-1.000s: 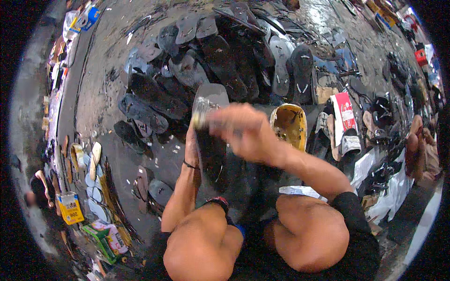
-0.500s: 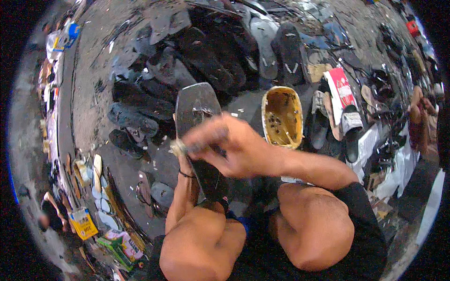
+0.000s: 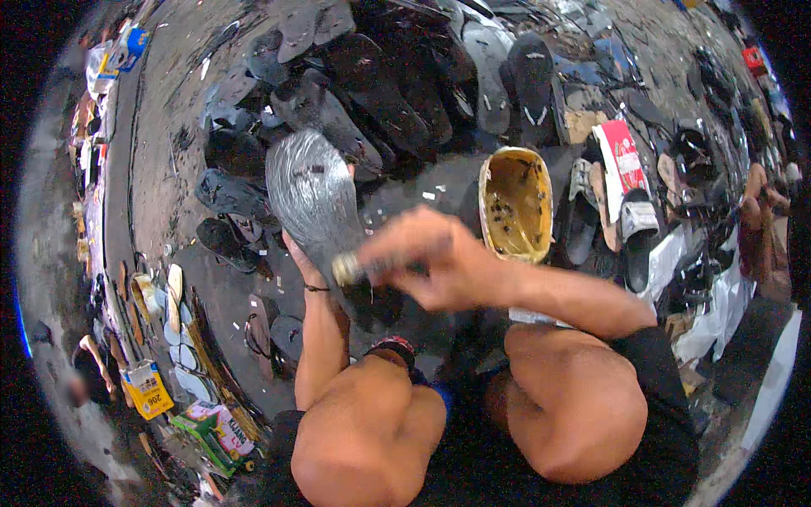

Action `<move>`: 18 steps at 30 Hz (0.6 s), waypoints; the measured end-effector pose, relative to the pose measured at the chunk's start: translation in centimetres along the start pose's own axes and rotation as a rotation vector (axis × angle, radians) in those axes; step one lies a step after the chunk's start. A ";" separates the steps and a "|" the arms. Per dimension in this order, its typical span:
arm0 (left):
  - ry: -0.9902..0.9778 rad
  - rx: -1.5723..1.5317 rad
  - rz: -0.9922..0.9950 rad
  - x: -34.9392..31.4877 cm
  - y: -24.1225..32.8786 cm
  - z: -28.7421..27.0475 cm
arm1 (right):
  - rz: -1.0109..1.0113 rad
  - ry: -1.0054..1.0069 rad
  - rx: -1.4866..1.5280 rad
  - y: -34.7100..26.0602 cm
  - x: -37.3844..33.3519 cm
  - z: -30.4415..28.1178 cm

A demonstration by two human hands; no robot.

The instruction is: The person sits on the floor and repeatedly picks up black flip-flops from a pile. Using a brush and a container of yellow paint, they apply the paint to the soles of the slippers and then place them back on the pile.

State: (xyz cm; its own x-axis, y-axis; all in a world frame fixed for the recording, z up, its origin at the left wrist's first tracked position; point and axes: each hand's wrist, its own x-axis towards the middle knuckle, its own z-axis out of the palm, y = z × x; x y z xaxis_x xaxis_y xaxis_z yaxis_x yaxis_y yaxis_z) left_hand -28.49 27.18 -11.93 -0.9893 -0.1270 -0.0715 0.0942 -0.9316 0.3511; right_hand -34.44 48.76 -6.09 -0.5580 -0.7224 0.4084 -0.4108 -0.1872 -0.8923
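My left hand (image 3: 302, 260) holds up a black shoe sole (image 3: 311, 190) from beneath; most of its fingers are hidden behind the sole. A wet, streaky shine covers the sole's wide end. Over the narrower, lower end, my right hand (image 3: 443, 262) is closed round a brush (image 3: 346, 269) with a pale, stubby tip. Motion blurs this hand and the brush handle. Just beyond my right hand lies an oval, yellowish tub (image 3: 516, 203) with amber, sticky-looking residue and dark specks inside.
Many dark soles and sandals (image 3: 372, 89) cover the ground ahead. On the right lie a red and white box (image 3: 621, 156) and grey-strapped slippers (image 3: 638, 220). To the left are a yellow box (image 3: 146, 389) and a green and pink box (image 3: 215, 435). Another person's limb (image 3: 752, 211) shows far right.
The sole has shifted left and tilted, its face now glossy and streaked. My right hand and brush have moved right and slightly down, toward the sole's lower end.
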 end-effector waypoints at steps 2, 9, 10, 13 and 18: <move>0.464 0.351 0.136 -0.9 0.8 -4.9 | 0.110 -0.235 -0.008 -1.2 -2.0 -0.1; 0.827 0.529 -0.157 -12.5 -0.8 -4.0 | 0.876 0.314 -0.944 8.4 -11.6 -9.7; 0.817 0.535 -0.199 -12.9 -1.5 -3.6 | 0.704 0.262 -0.987 10.6 -14.8 -10.4; 0.875 0.601 -0.205 -15.4 0.0 -3.4 | 0.585 0.597 -0.756 4.7 -10.5 -8.9; 0.834 0.651 -0.262 -14.2 0.6 -3.0 | 1.209 -0.282 -0.826 -2.8 -16.1 -10.3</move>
State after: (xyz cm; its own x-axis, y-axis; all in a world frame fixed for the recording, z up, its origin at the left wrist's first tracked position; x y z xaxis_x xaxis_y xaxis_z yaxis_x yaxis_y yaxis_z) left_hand -14.01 27.40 -13.48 -0.5602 -0.3704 -0.7409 -0.4289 -0.6355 0.6420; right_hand -31.74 67.81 -8.18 -0.7355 -0.2815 -0.6163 -0.1492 0.9546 -0.2579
